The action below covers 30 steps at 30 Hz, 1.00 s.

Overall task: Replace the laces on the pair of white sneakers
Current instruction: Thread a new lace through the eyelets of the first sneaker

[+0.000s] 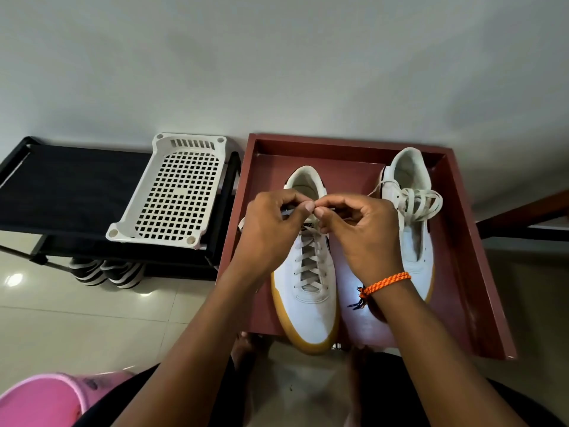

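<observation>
Item: left sneaker (308, 291), white with gum sole, lay in the red tray (480, 272), laced through all visible eyelets. Left hand (271, 229) and right hand (360, 229) met above its tongue, fingers curled, each pinching a lace (309, 263) end; a bow or knot was apparently being tied or undone, which one could not be told. Item: right sneaker (415, 241), just beside it in the same tray, carried a loose lace bundle (418, 201) over its opening, eyelets apparently empty. Next move probably called for finishing this knot, then threading the second shoe.
</observation>
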Available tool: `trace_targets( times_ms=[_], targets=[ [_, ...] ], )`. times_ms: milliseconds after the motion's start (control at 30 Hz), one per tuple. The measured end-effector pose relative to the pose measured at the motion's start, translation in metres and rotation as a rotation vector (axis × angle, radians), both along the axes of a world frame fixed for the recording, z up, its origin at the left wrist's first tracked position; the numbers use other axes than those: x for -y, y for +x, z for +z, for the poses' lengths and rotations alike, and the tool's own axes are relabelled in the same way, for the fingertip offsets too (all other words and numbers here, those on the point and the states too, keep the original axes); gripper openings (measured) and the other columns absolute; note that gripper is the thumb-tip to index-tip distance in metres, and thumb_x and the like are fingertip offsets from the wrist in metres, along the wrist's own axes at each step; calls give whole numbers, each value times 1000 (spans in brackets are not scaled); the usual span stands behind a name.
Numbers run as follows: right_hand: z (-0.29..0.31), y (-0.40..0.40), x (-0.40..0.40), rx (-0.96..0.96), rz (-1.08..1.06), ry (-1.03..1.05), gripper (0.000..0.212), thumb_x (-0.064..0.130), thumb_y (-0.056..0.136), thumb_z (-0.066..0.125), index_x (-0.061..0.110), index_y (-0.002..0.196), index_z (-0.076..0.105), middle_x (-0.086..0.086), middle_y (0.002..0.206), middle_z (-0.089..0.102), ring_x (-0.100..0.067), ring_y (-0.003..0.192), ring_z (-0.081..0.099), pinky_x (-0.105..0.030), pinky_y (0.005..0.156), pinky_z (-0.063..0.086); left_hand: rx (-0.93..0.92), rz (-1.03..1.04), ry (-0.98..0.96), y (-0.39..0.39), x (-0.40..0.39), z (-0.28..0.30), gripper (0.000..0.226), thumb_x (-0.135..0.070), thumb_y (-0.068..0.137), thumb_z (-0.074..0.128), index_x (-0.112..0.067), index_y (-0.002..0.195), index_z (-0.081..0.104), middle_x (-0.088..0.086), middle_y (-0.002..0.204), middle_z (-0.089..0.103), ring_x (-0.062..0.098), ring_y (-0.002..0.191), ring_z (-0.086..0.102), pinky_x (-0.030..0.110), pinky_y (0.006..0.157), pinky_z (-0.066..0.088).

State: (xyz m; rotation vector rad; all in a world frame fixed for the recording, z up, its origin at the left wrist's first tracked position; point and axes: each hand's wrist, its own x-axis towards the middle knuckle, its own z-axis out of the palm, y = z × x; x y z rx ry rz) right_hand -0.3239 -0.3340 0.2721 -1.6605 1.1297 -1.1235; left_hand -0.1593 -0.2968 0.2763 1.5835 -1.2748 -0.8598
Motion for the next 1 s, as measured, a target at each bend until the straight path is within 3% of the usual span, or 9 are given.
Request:
trace_targets(
  times_ms=[233, 300, 367, 400, 467, 600, 800, 900, 1000],
  targets=[
    [-6, -1, 1, 4, -44, 89, 12, 2, 92, 76, 12, 94, 82, 0, 78, 78, -20, 68, 76, -40, 71, 65, 60, 44, 11, -5, 0, -1, 4, -19, 95, 81, -19, 92, 82, -7, 86, 75, 2, 63, 64, 26, 59, 48],
    [-11, -1, 2, 4, -57, 174, 22, -3, 95, 67, 15, 93, 81, -1, 78, 78, -20, 70, 76, -39, 70, 64, 338, 120, 22, -5, 0, -3, 3, -26, 96, 80, -26, 93, 81, -11, 89, 68, 7, 75, 65, 31, 61, 50],
    [-17, -2, 3, -30, -86, 236, 31, -5, 96, 61, 20, 93, 80, 0, 80, 78, -17, 71, 75, -39, 69, 63, 644, 147, 16, -7, -4, -1, 7, -29, 99, 75, -26, 95, 80, -13, 89, 58, 10, 77, 59, 27, 54, 41],
    [-20, -4, 4, -58, -104, 247, 32, -4, 96, 61, 22, 92, 81, 1, 81, 78, -15, 73, 75, -41, 70, 64, 723, 134, -11, -10, -5, 0, 10, -27, 101, 73, -24, 94, 80, -14, 89, 54, 10, 76, 55, 26, 52, 37],
    [-24, -8, 4, -127, -125, 266, 29, 2, 93, 65, 27, 91, 81, 5, 83, 78, -15, 78, 76, -46, 75, 66, 808, 83, -47, -17, -6, -2, 15, -27, 102, 68, -20, 93, 78, -12, 91, 55, 12, 79, 54, 32, 52, 44],
    [-24, -10, 5, -154, -77, 366, 19, 21, 79, 71, 30, 95, 79, 4, 85, 76, -21, 84, 76, -50, 79, 65, 628, 89, 48, -19, -2, -9, 9, -30, 99, 72, -25, 94, 79, -12, 100, 65, 12, 88, 66, 42, 69, 58],
    [-21, -15, 4, -207, -32, 352, 21, 13, 87, 81, 30, 99, 79, 4, 88, 77, -17, 86, 75, -49, 80, 65, 293, 88, 155, -9, 4, -15, 9, -28, 96, 77, -30, 87, 80, -12, 99, 76, 10, 91, 71, 45, 82, 62],
    [-15, -13, 2, -205, -15, 343, 28, 9, 88, 80, 35, 95, 78, 6, 87, 77, -15, 85, 75, -48, 79, 65, 236, 123, 164, -16, 4, -20, 5, -25, 96, 79, -26, 91, 82, -13, 95, 77, 9, 89, 72, 45, 84, 63],
    [-9, -13, -1, -218, 2, 305, 37, 6, 90, 78, 43, 85, 76, 11, 81, 78, -14, 79, 76, -47, 76, 66, 292, 149, 144, -24, 3, -23, 4, -27, 95, 80, -27, 94, 83, -12, 96, 77, 8, 85, 72, 42, 80, 63]
  ],
)
